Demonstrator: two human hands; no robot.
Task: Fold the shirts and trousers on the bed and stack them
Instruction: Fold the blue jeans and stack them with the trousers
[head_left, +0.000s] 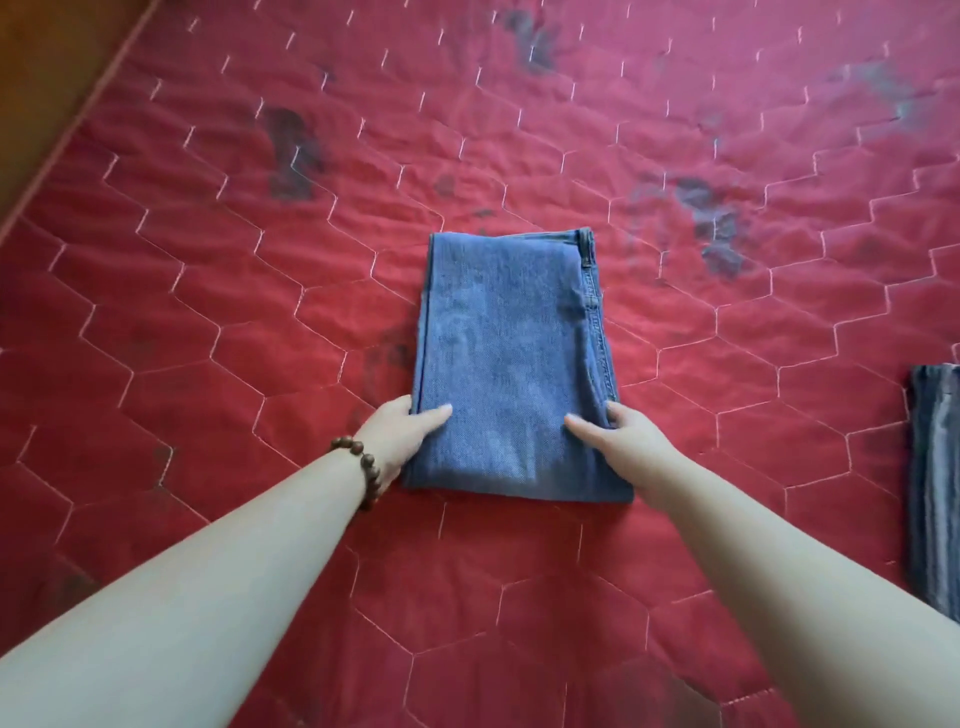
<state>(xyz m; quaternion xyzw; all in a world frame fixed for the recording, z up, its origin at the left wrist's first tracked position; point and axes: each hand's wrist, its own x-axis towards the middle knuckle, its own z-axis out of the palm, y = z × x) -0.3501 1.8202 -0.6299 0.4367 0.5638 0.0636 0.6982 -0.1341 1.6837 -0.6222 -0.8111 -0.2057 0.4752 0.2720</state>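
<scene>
Jeans (511, 358), blue denim, folded into a flat rectangle, lay at the centre of the bed (208, 312) on its red quilted cover with pale hexagon stitching. Waistband and side seam ran along the right edge of the fold; the far right corner showed the waistband end.

Left hand (402, 434) gripped the near left edge of the fold: thumb lay on top of the denim, the other fingers tucked at or under the side, mostly hidden. Right hand (618, 434) gripped the near right edge likewise, thumb on top, fingers curled against the seam. Both hands pinched the cloth, thumbs pointed towards each other, well apart across the fold.

Bracelet (361, 475) of brown wooden beads sat on the left wrist, just beside the near left corner of the denim.

Second garment (935, 488), dark blue-grey with pale streaks, folded, lay at the right edge of view, well apart from the denim, partly cut off.

Dark stains marked the cover at far left, far centre and far right. Wooden surface (47, 78) showed beyond the far left corner.
</scene>
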